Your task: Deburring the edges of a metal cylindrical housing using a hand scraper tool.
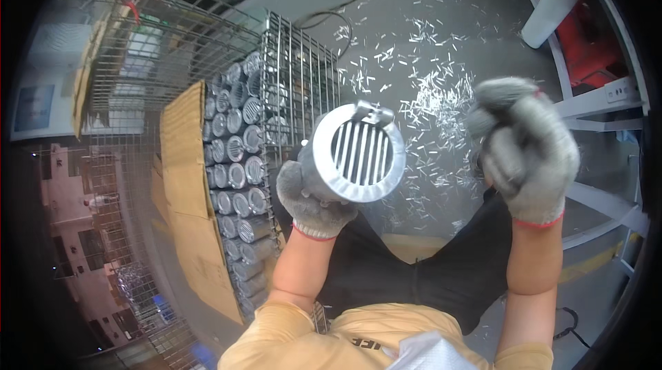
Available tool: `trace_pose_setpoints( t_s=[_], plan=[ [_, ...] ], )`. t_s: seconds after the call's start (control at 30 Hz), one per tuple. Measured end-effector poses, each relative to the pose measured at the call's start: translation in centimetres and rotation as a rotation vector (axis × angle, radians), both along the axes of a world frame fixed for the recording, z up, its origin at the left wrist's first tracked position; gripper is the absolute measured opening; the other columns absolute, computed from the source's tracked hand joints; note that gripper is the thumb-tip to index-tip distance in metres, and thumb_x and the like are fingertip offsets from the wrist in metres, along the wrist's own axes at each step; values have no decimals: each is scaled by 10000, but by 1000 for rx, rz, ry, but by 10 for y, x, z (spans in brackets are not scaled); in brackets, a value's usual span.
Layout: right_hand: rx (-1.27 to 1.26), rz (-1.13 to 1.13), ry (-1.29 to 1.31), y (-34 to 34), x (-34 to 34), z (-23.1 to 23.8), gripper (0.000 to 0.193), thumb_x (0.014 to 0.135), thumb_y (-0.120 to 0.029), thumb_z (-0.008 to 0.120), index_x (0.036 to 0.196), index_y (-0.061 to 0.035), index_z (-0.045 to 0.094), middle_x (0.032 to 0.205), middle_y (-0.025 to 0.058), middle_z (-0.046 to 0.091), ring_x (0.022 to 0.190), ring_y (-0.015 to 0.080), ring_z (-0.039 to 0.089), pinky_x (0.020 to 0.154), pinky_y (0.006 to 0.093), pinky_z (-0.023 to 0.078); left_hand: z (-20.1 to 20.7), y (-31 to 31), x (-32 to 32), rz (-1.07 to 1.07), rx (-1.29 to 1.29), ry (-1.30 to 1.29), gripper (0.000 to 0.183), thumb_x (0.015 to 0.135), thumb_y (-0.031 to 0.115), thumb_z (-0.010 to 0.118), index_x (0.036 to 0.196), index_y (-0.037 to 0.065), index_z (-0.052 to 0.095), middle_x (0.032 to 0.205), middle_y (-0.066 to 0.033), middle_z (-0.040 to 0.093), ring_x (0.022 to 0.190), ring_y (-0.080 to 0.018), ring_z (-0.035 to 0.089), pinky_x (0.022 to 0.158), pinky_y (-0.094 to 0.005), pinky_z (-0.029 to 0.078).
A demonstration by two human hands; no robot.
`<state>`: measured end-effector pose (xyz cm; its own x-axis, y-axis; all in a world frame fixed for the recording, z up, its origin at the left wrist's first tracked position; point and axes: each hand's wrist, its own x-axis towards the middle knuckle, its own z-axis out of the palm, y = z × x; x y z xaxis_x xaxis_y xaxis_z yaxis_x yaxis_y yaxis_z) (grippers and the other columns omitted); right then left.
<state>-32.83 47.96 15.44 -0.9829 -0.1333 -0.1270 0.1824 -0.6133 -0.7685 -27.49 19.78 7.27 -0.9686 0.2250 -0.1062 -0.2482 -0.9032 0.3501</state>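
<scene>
My left hand [314,211], in a grey knit glove, is wrapped round a silvery metal cylinder [360,153] from the left and below. The cylinder's wide rim and its end with parallel slots face up toward me. A small metal clip or hinge [373,114] sits at the rim's far edge. To the right, apart from the cylinder, my gloved right hand [527,153] is raised over the floor. Its fingers look bent but are smeared by motion, so whether they hold anything is unclear.
Left of me, a wire mesh cage [303,60] holds several stacked metal cylinders [234,146] beside a cardboard sheet [186,191]. Small shiny strips [441,94] litter the floor ahead. At right stand a white frame [600,104] and a white roll [549,11]. A dark cable [350,8] lies far ahead.
</scene>
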Motion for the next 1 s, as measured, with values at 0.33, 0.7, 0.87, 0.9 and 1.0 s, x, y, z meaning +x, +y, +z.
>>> trace_pose_setpoints(
  t_s=[0.33, 0.7, 0.87, 0.9, 1.0],
  plan=[
    [614, -154, 45, -1, -18, -18, 596, 1083, -502, 386, 1191, 44, 598, 768, 97, 636, 438, 183, 533, 414, 261, 405, 1, 20, 8, -218, 235, -469, 885, 761, 631, 685, 1485, 192, 429, 1416, -163, 534, 1108, -440, 599, 628, -440, 518],
    [433, 36, 390, -32, -16, -38, 250, 1064, -114, 513, 1217, 58, 613, 1055, 115, 726, 897, 159, 698, 788, 291, 582, -11, 12, 6, -278, 52, -311, 942, 786, 673, 675, 1524, 175, 366, 1437, -201, 490, 1057, -365, 645, 516, -398, 537],
    [632, 102, 410, -37, -21, -29, 108, 960, -32, 643, 1025, 21, 712, 989, 123, 732, 867, 178, 703, 759, 299, 572, -5, 14, 5, -298, 107, -401, 948, 778, 629, 699, 1523, 142, 371, 1402, -199, 525, 1068, -392, 664, 604, -465, 612],
    [637, 94, 401, -37, -22, -30, 108, 960, -32, 643, 1025, 21, 712, 989, 123, 732, 867, 178, 703, 759, 299, 572, -6, 15, 5, -295, 85, -385, 969, 772, 626, 689, 1532, 127, 352, 1405, -205, 526, 1070, -390, 667, 607, -463, 616],
    [800, 136, 570, -36, -29, -33, 98, 960, -36, 646, 1012, 16, 711, 903, 100, 728, 783, 186, 701, 731, 295, 569, -7, 17, 2, -289, 13, -333, 1033, 752, 616, 659, 1559, 82, 295, 1415, -223, 527, 1077, -383, 675, 615, -457, 630]
  ],
)
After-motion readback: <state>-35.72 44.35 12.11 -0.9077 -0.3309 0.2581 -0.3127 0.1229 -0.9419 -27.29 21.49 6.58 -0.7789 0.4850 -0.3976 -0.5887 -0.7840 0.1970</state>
